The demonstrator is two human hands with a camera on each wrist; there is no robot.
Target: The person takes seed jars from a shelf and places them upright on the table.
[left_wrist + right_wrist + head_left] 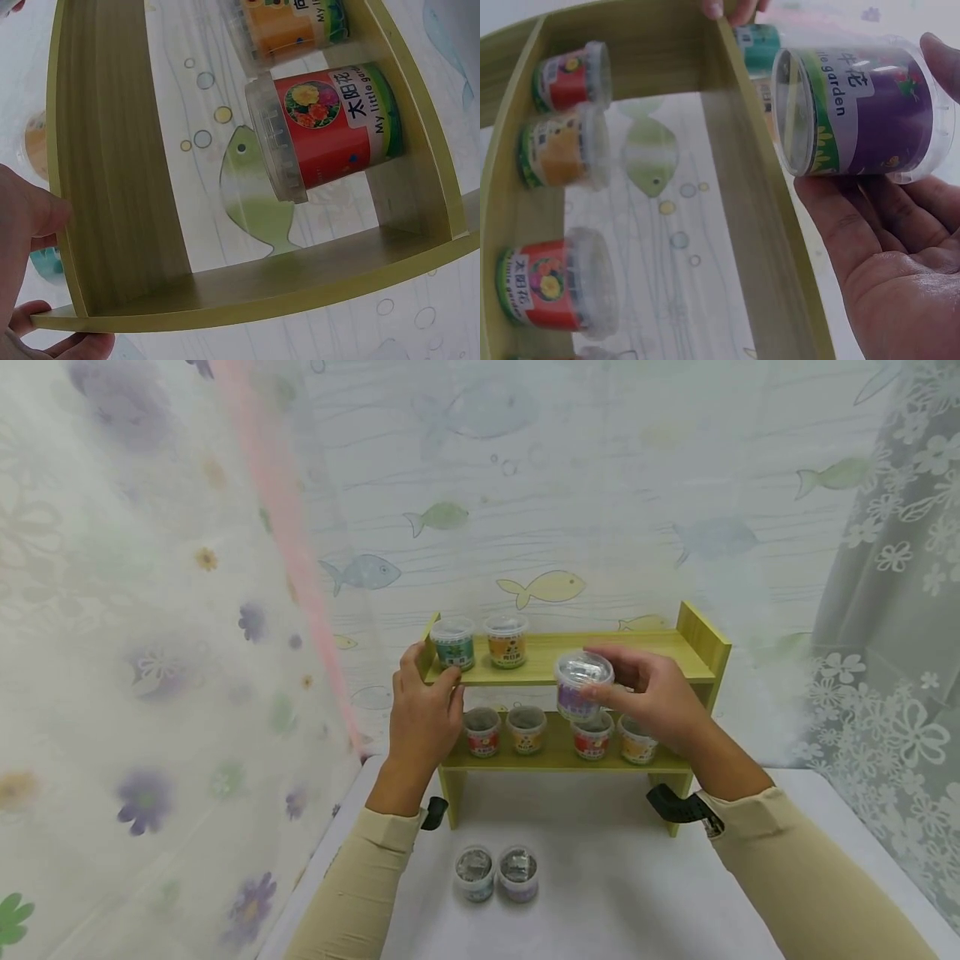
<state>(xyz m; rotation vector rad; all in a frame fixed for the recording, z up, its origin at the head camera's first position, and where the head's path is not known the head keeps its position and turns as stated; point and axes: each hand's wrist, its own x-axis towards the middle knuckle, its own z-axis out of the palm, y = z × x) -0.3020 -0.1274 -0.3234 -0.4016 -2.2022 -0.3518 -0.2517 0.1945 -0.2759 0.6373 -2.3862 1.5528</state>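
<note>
Covering the table before my remote cameras, a smooth white cloth (592, 877) bears one yellow-green two-tier wooden shelf (626, 645). Behind it I see a pale curtain printed with fish (600, 468); to the left, a white curtain with purple flowers (150, 710) meets a pink strip (277, 510); to the right hangs white floral lace (892, 727).

I count nine round lidded plastic cups. Two silvery-topped cups (474, 887) sit side by side on the cloth. The upper board holds two, one teal-labelled cup (455, 652) and one orange-labelled cup (507, 650); the lower board holds four, two red-labelled and two orange-labelled. The ninth, a purple-labelled clear cup (572, 700), is grasped between my right hand's (663, 697) thumb and fingers, raised before the upper board. My left hand (423, 714) grips the shelf's left end, thumb on the front edge.
</note>
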